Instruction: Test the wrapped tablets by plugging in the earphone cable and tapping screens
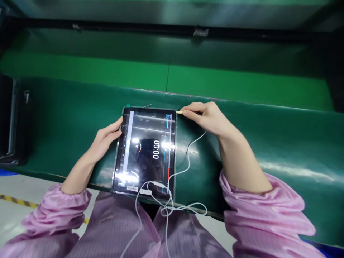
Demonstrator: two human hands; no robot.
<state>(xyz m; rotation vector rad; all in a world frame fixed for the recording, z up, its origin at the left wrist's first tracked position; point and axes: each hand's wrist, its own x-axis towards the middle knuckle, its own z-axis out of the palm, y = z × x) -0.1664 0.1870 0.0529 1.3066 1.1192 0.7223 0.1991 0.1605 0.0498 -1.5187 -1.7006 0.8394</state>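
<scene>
Fingers (192,114) of right hand (208,116) pinch plug (179,112); left hand (106,141) holds tablet (146,150) edge.

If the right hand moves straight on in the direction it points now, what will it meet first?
The right hand points left and pinches a thin stick. Its tip is at the far right corner of the tablet, so that corner would likely come first; whether they touch is unclear.

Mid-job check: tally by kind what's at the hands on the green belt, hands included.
tablet: 1
yellow-tipped stick: 1
white cable tangle: 1, strands uncountable
hands: 2, left hand gripping the tablet edge, right hand pinching the stick
Total: 5
</scene>
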